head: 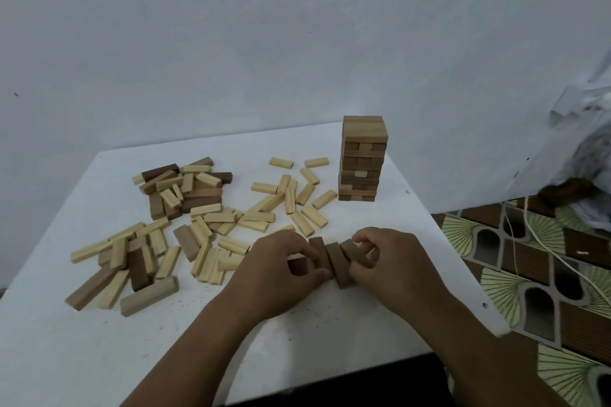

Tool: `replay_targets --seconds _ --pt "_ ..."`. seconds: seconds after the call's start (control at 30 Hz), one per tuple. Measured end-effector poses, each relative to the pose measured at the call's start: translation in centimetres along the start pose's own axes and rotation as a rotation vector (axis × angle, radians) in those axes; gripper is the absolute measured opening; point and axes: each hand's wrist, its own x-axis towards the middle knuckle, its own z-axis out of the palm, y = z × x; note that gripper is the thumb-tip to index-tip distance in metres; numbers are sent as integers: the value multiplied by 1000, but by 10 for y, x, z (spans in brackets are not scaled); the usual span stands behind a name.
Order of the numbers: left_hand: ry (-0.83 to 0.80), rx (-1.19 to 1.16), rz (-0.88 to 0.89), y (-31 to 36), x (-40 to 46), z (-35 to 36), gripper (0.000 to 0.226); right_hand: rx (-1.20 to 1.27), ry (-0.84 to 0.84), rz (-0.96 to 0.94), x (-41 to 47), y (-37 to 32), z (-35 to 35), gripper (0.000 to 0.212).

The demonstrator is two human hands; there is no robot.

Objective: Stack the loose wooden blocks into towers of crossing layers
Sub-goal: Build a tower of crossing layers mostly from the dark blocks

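On the white desk (297, 334), the left hand (281, 261) and right hand (390, 261) curl their fingers around a row of three dark brown blocks (334, 258) standing on edge side by side near the front right; each grip pinches the row from its own side. A finished tower (362, 158) stands behind them. Loose pale and brown blocks (185, 225) lie scattered to the left.
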Motion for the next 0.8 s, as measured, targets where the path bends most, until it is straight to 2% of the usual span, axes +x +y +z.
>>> replay_targets --seconds 0.2,0.3,0.37,0.43,0.57,0.7,0.8 --pt "-2 -82 -32 -1 -1 -8 21 86 -8 -14 4 10 -3 44" --pt "-16 -306 -102 1 1 -13 25 87 -209 -120 10 16 -8 75" --pt "3 -324 -123 3 5 -10 26 33 -336 -176 12 16 -7 89" --pt "23 -181 -90 3 6 -4 23 0 -357 -190 12 16 -3 89" --pt "33 -1 -38 -1 3 2 47 1 -337 -183 14 21 1 85" --pt "155 20 -42 -5 4 -2 32 13 -335 -206 14 24 1 83" --pt "183 106 -45 -16 9 -7 31 27 -343 -194 15 25 2 84"
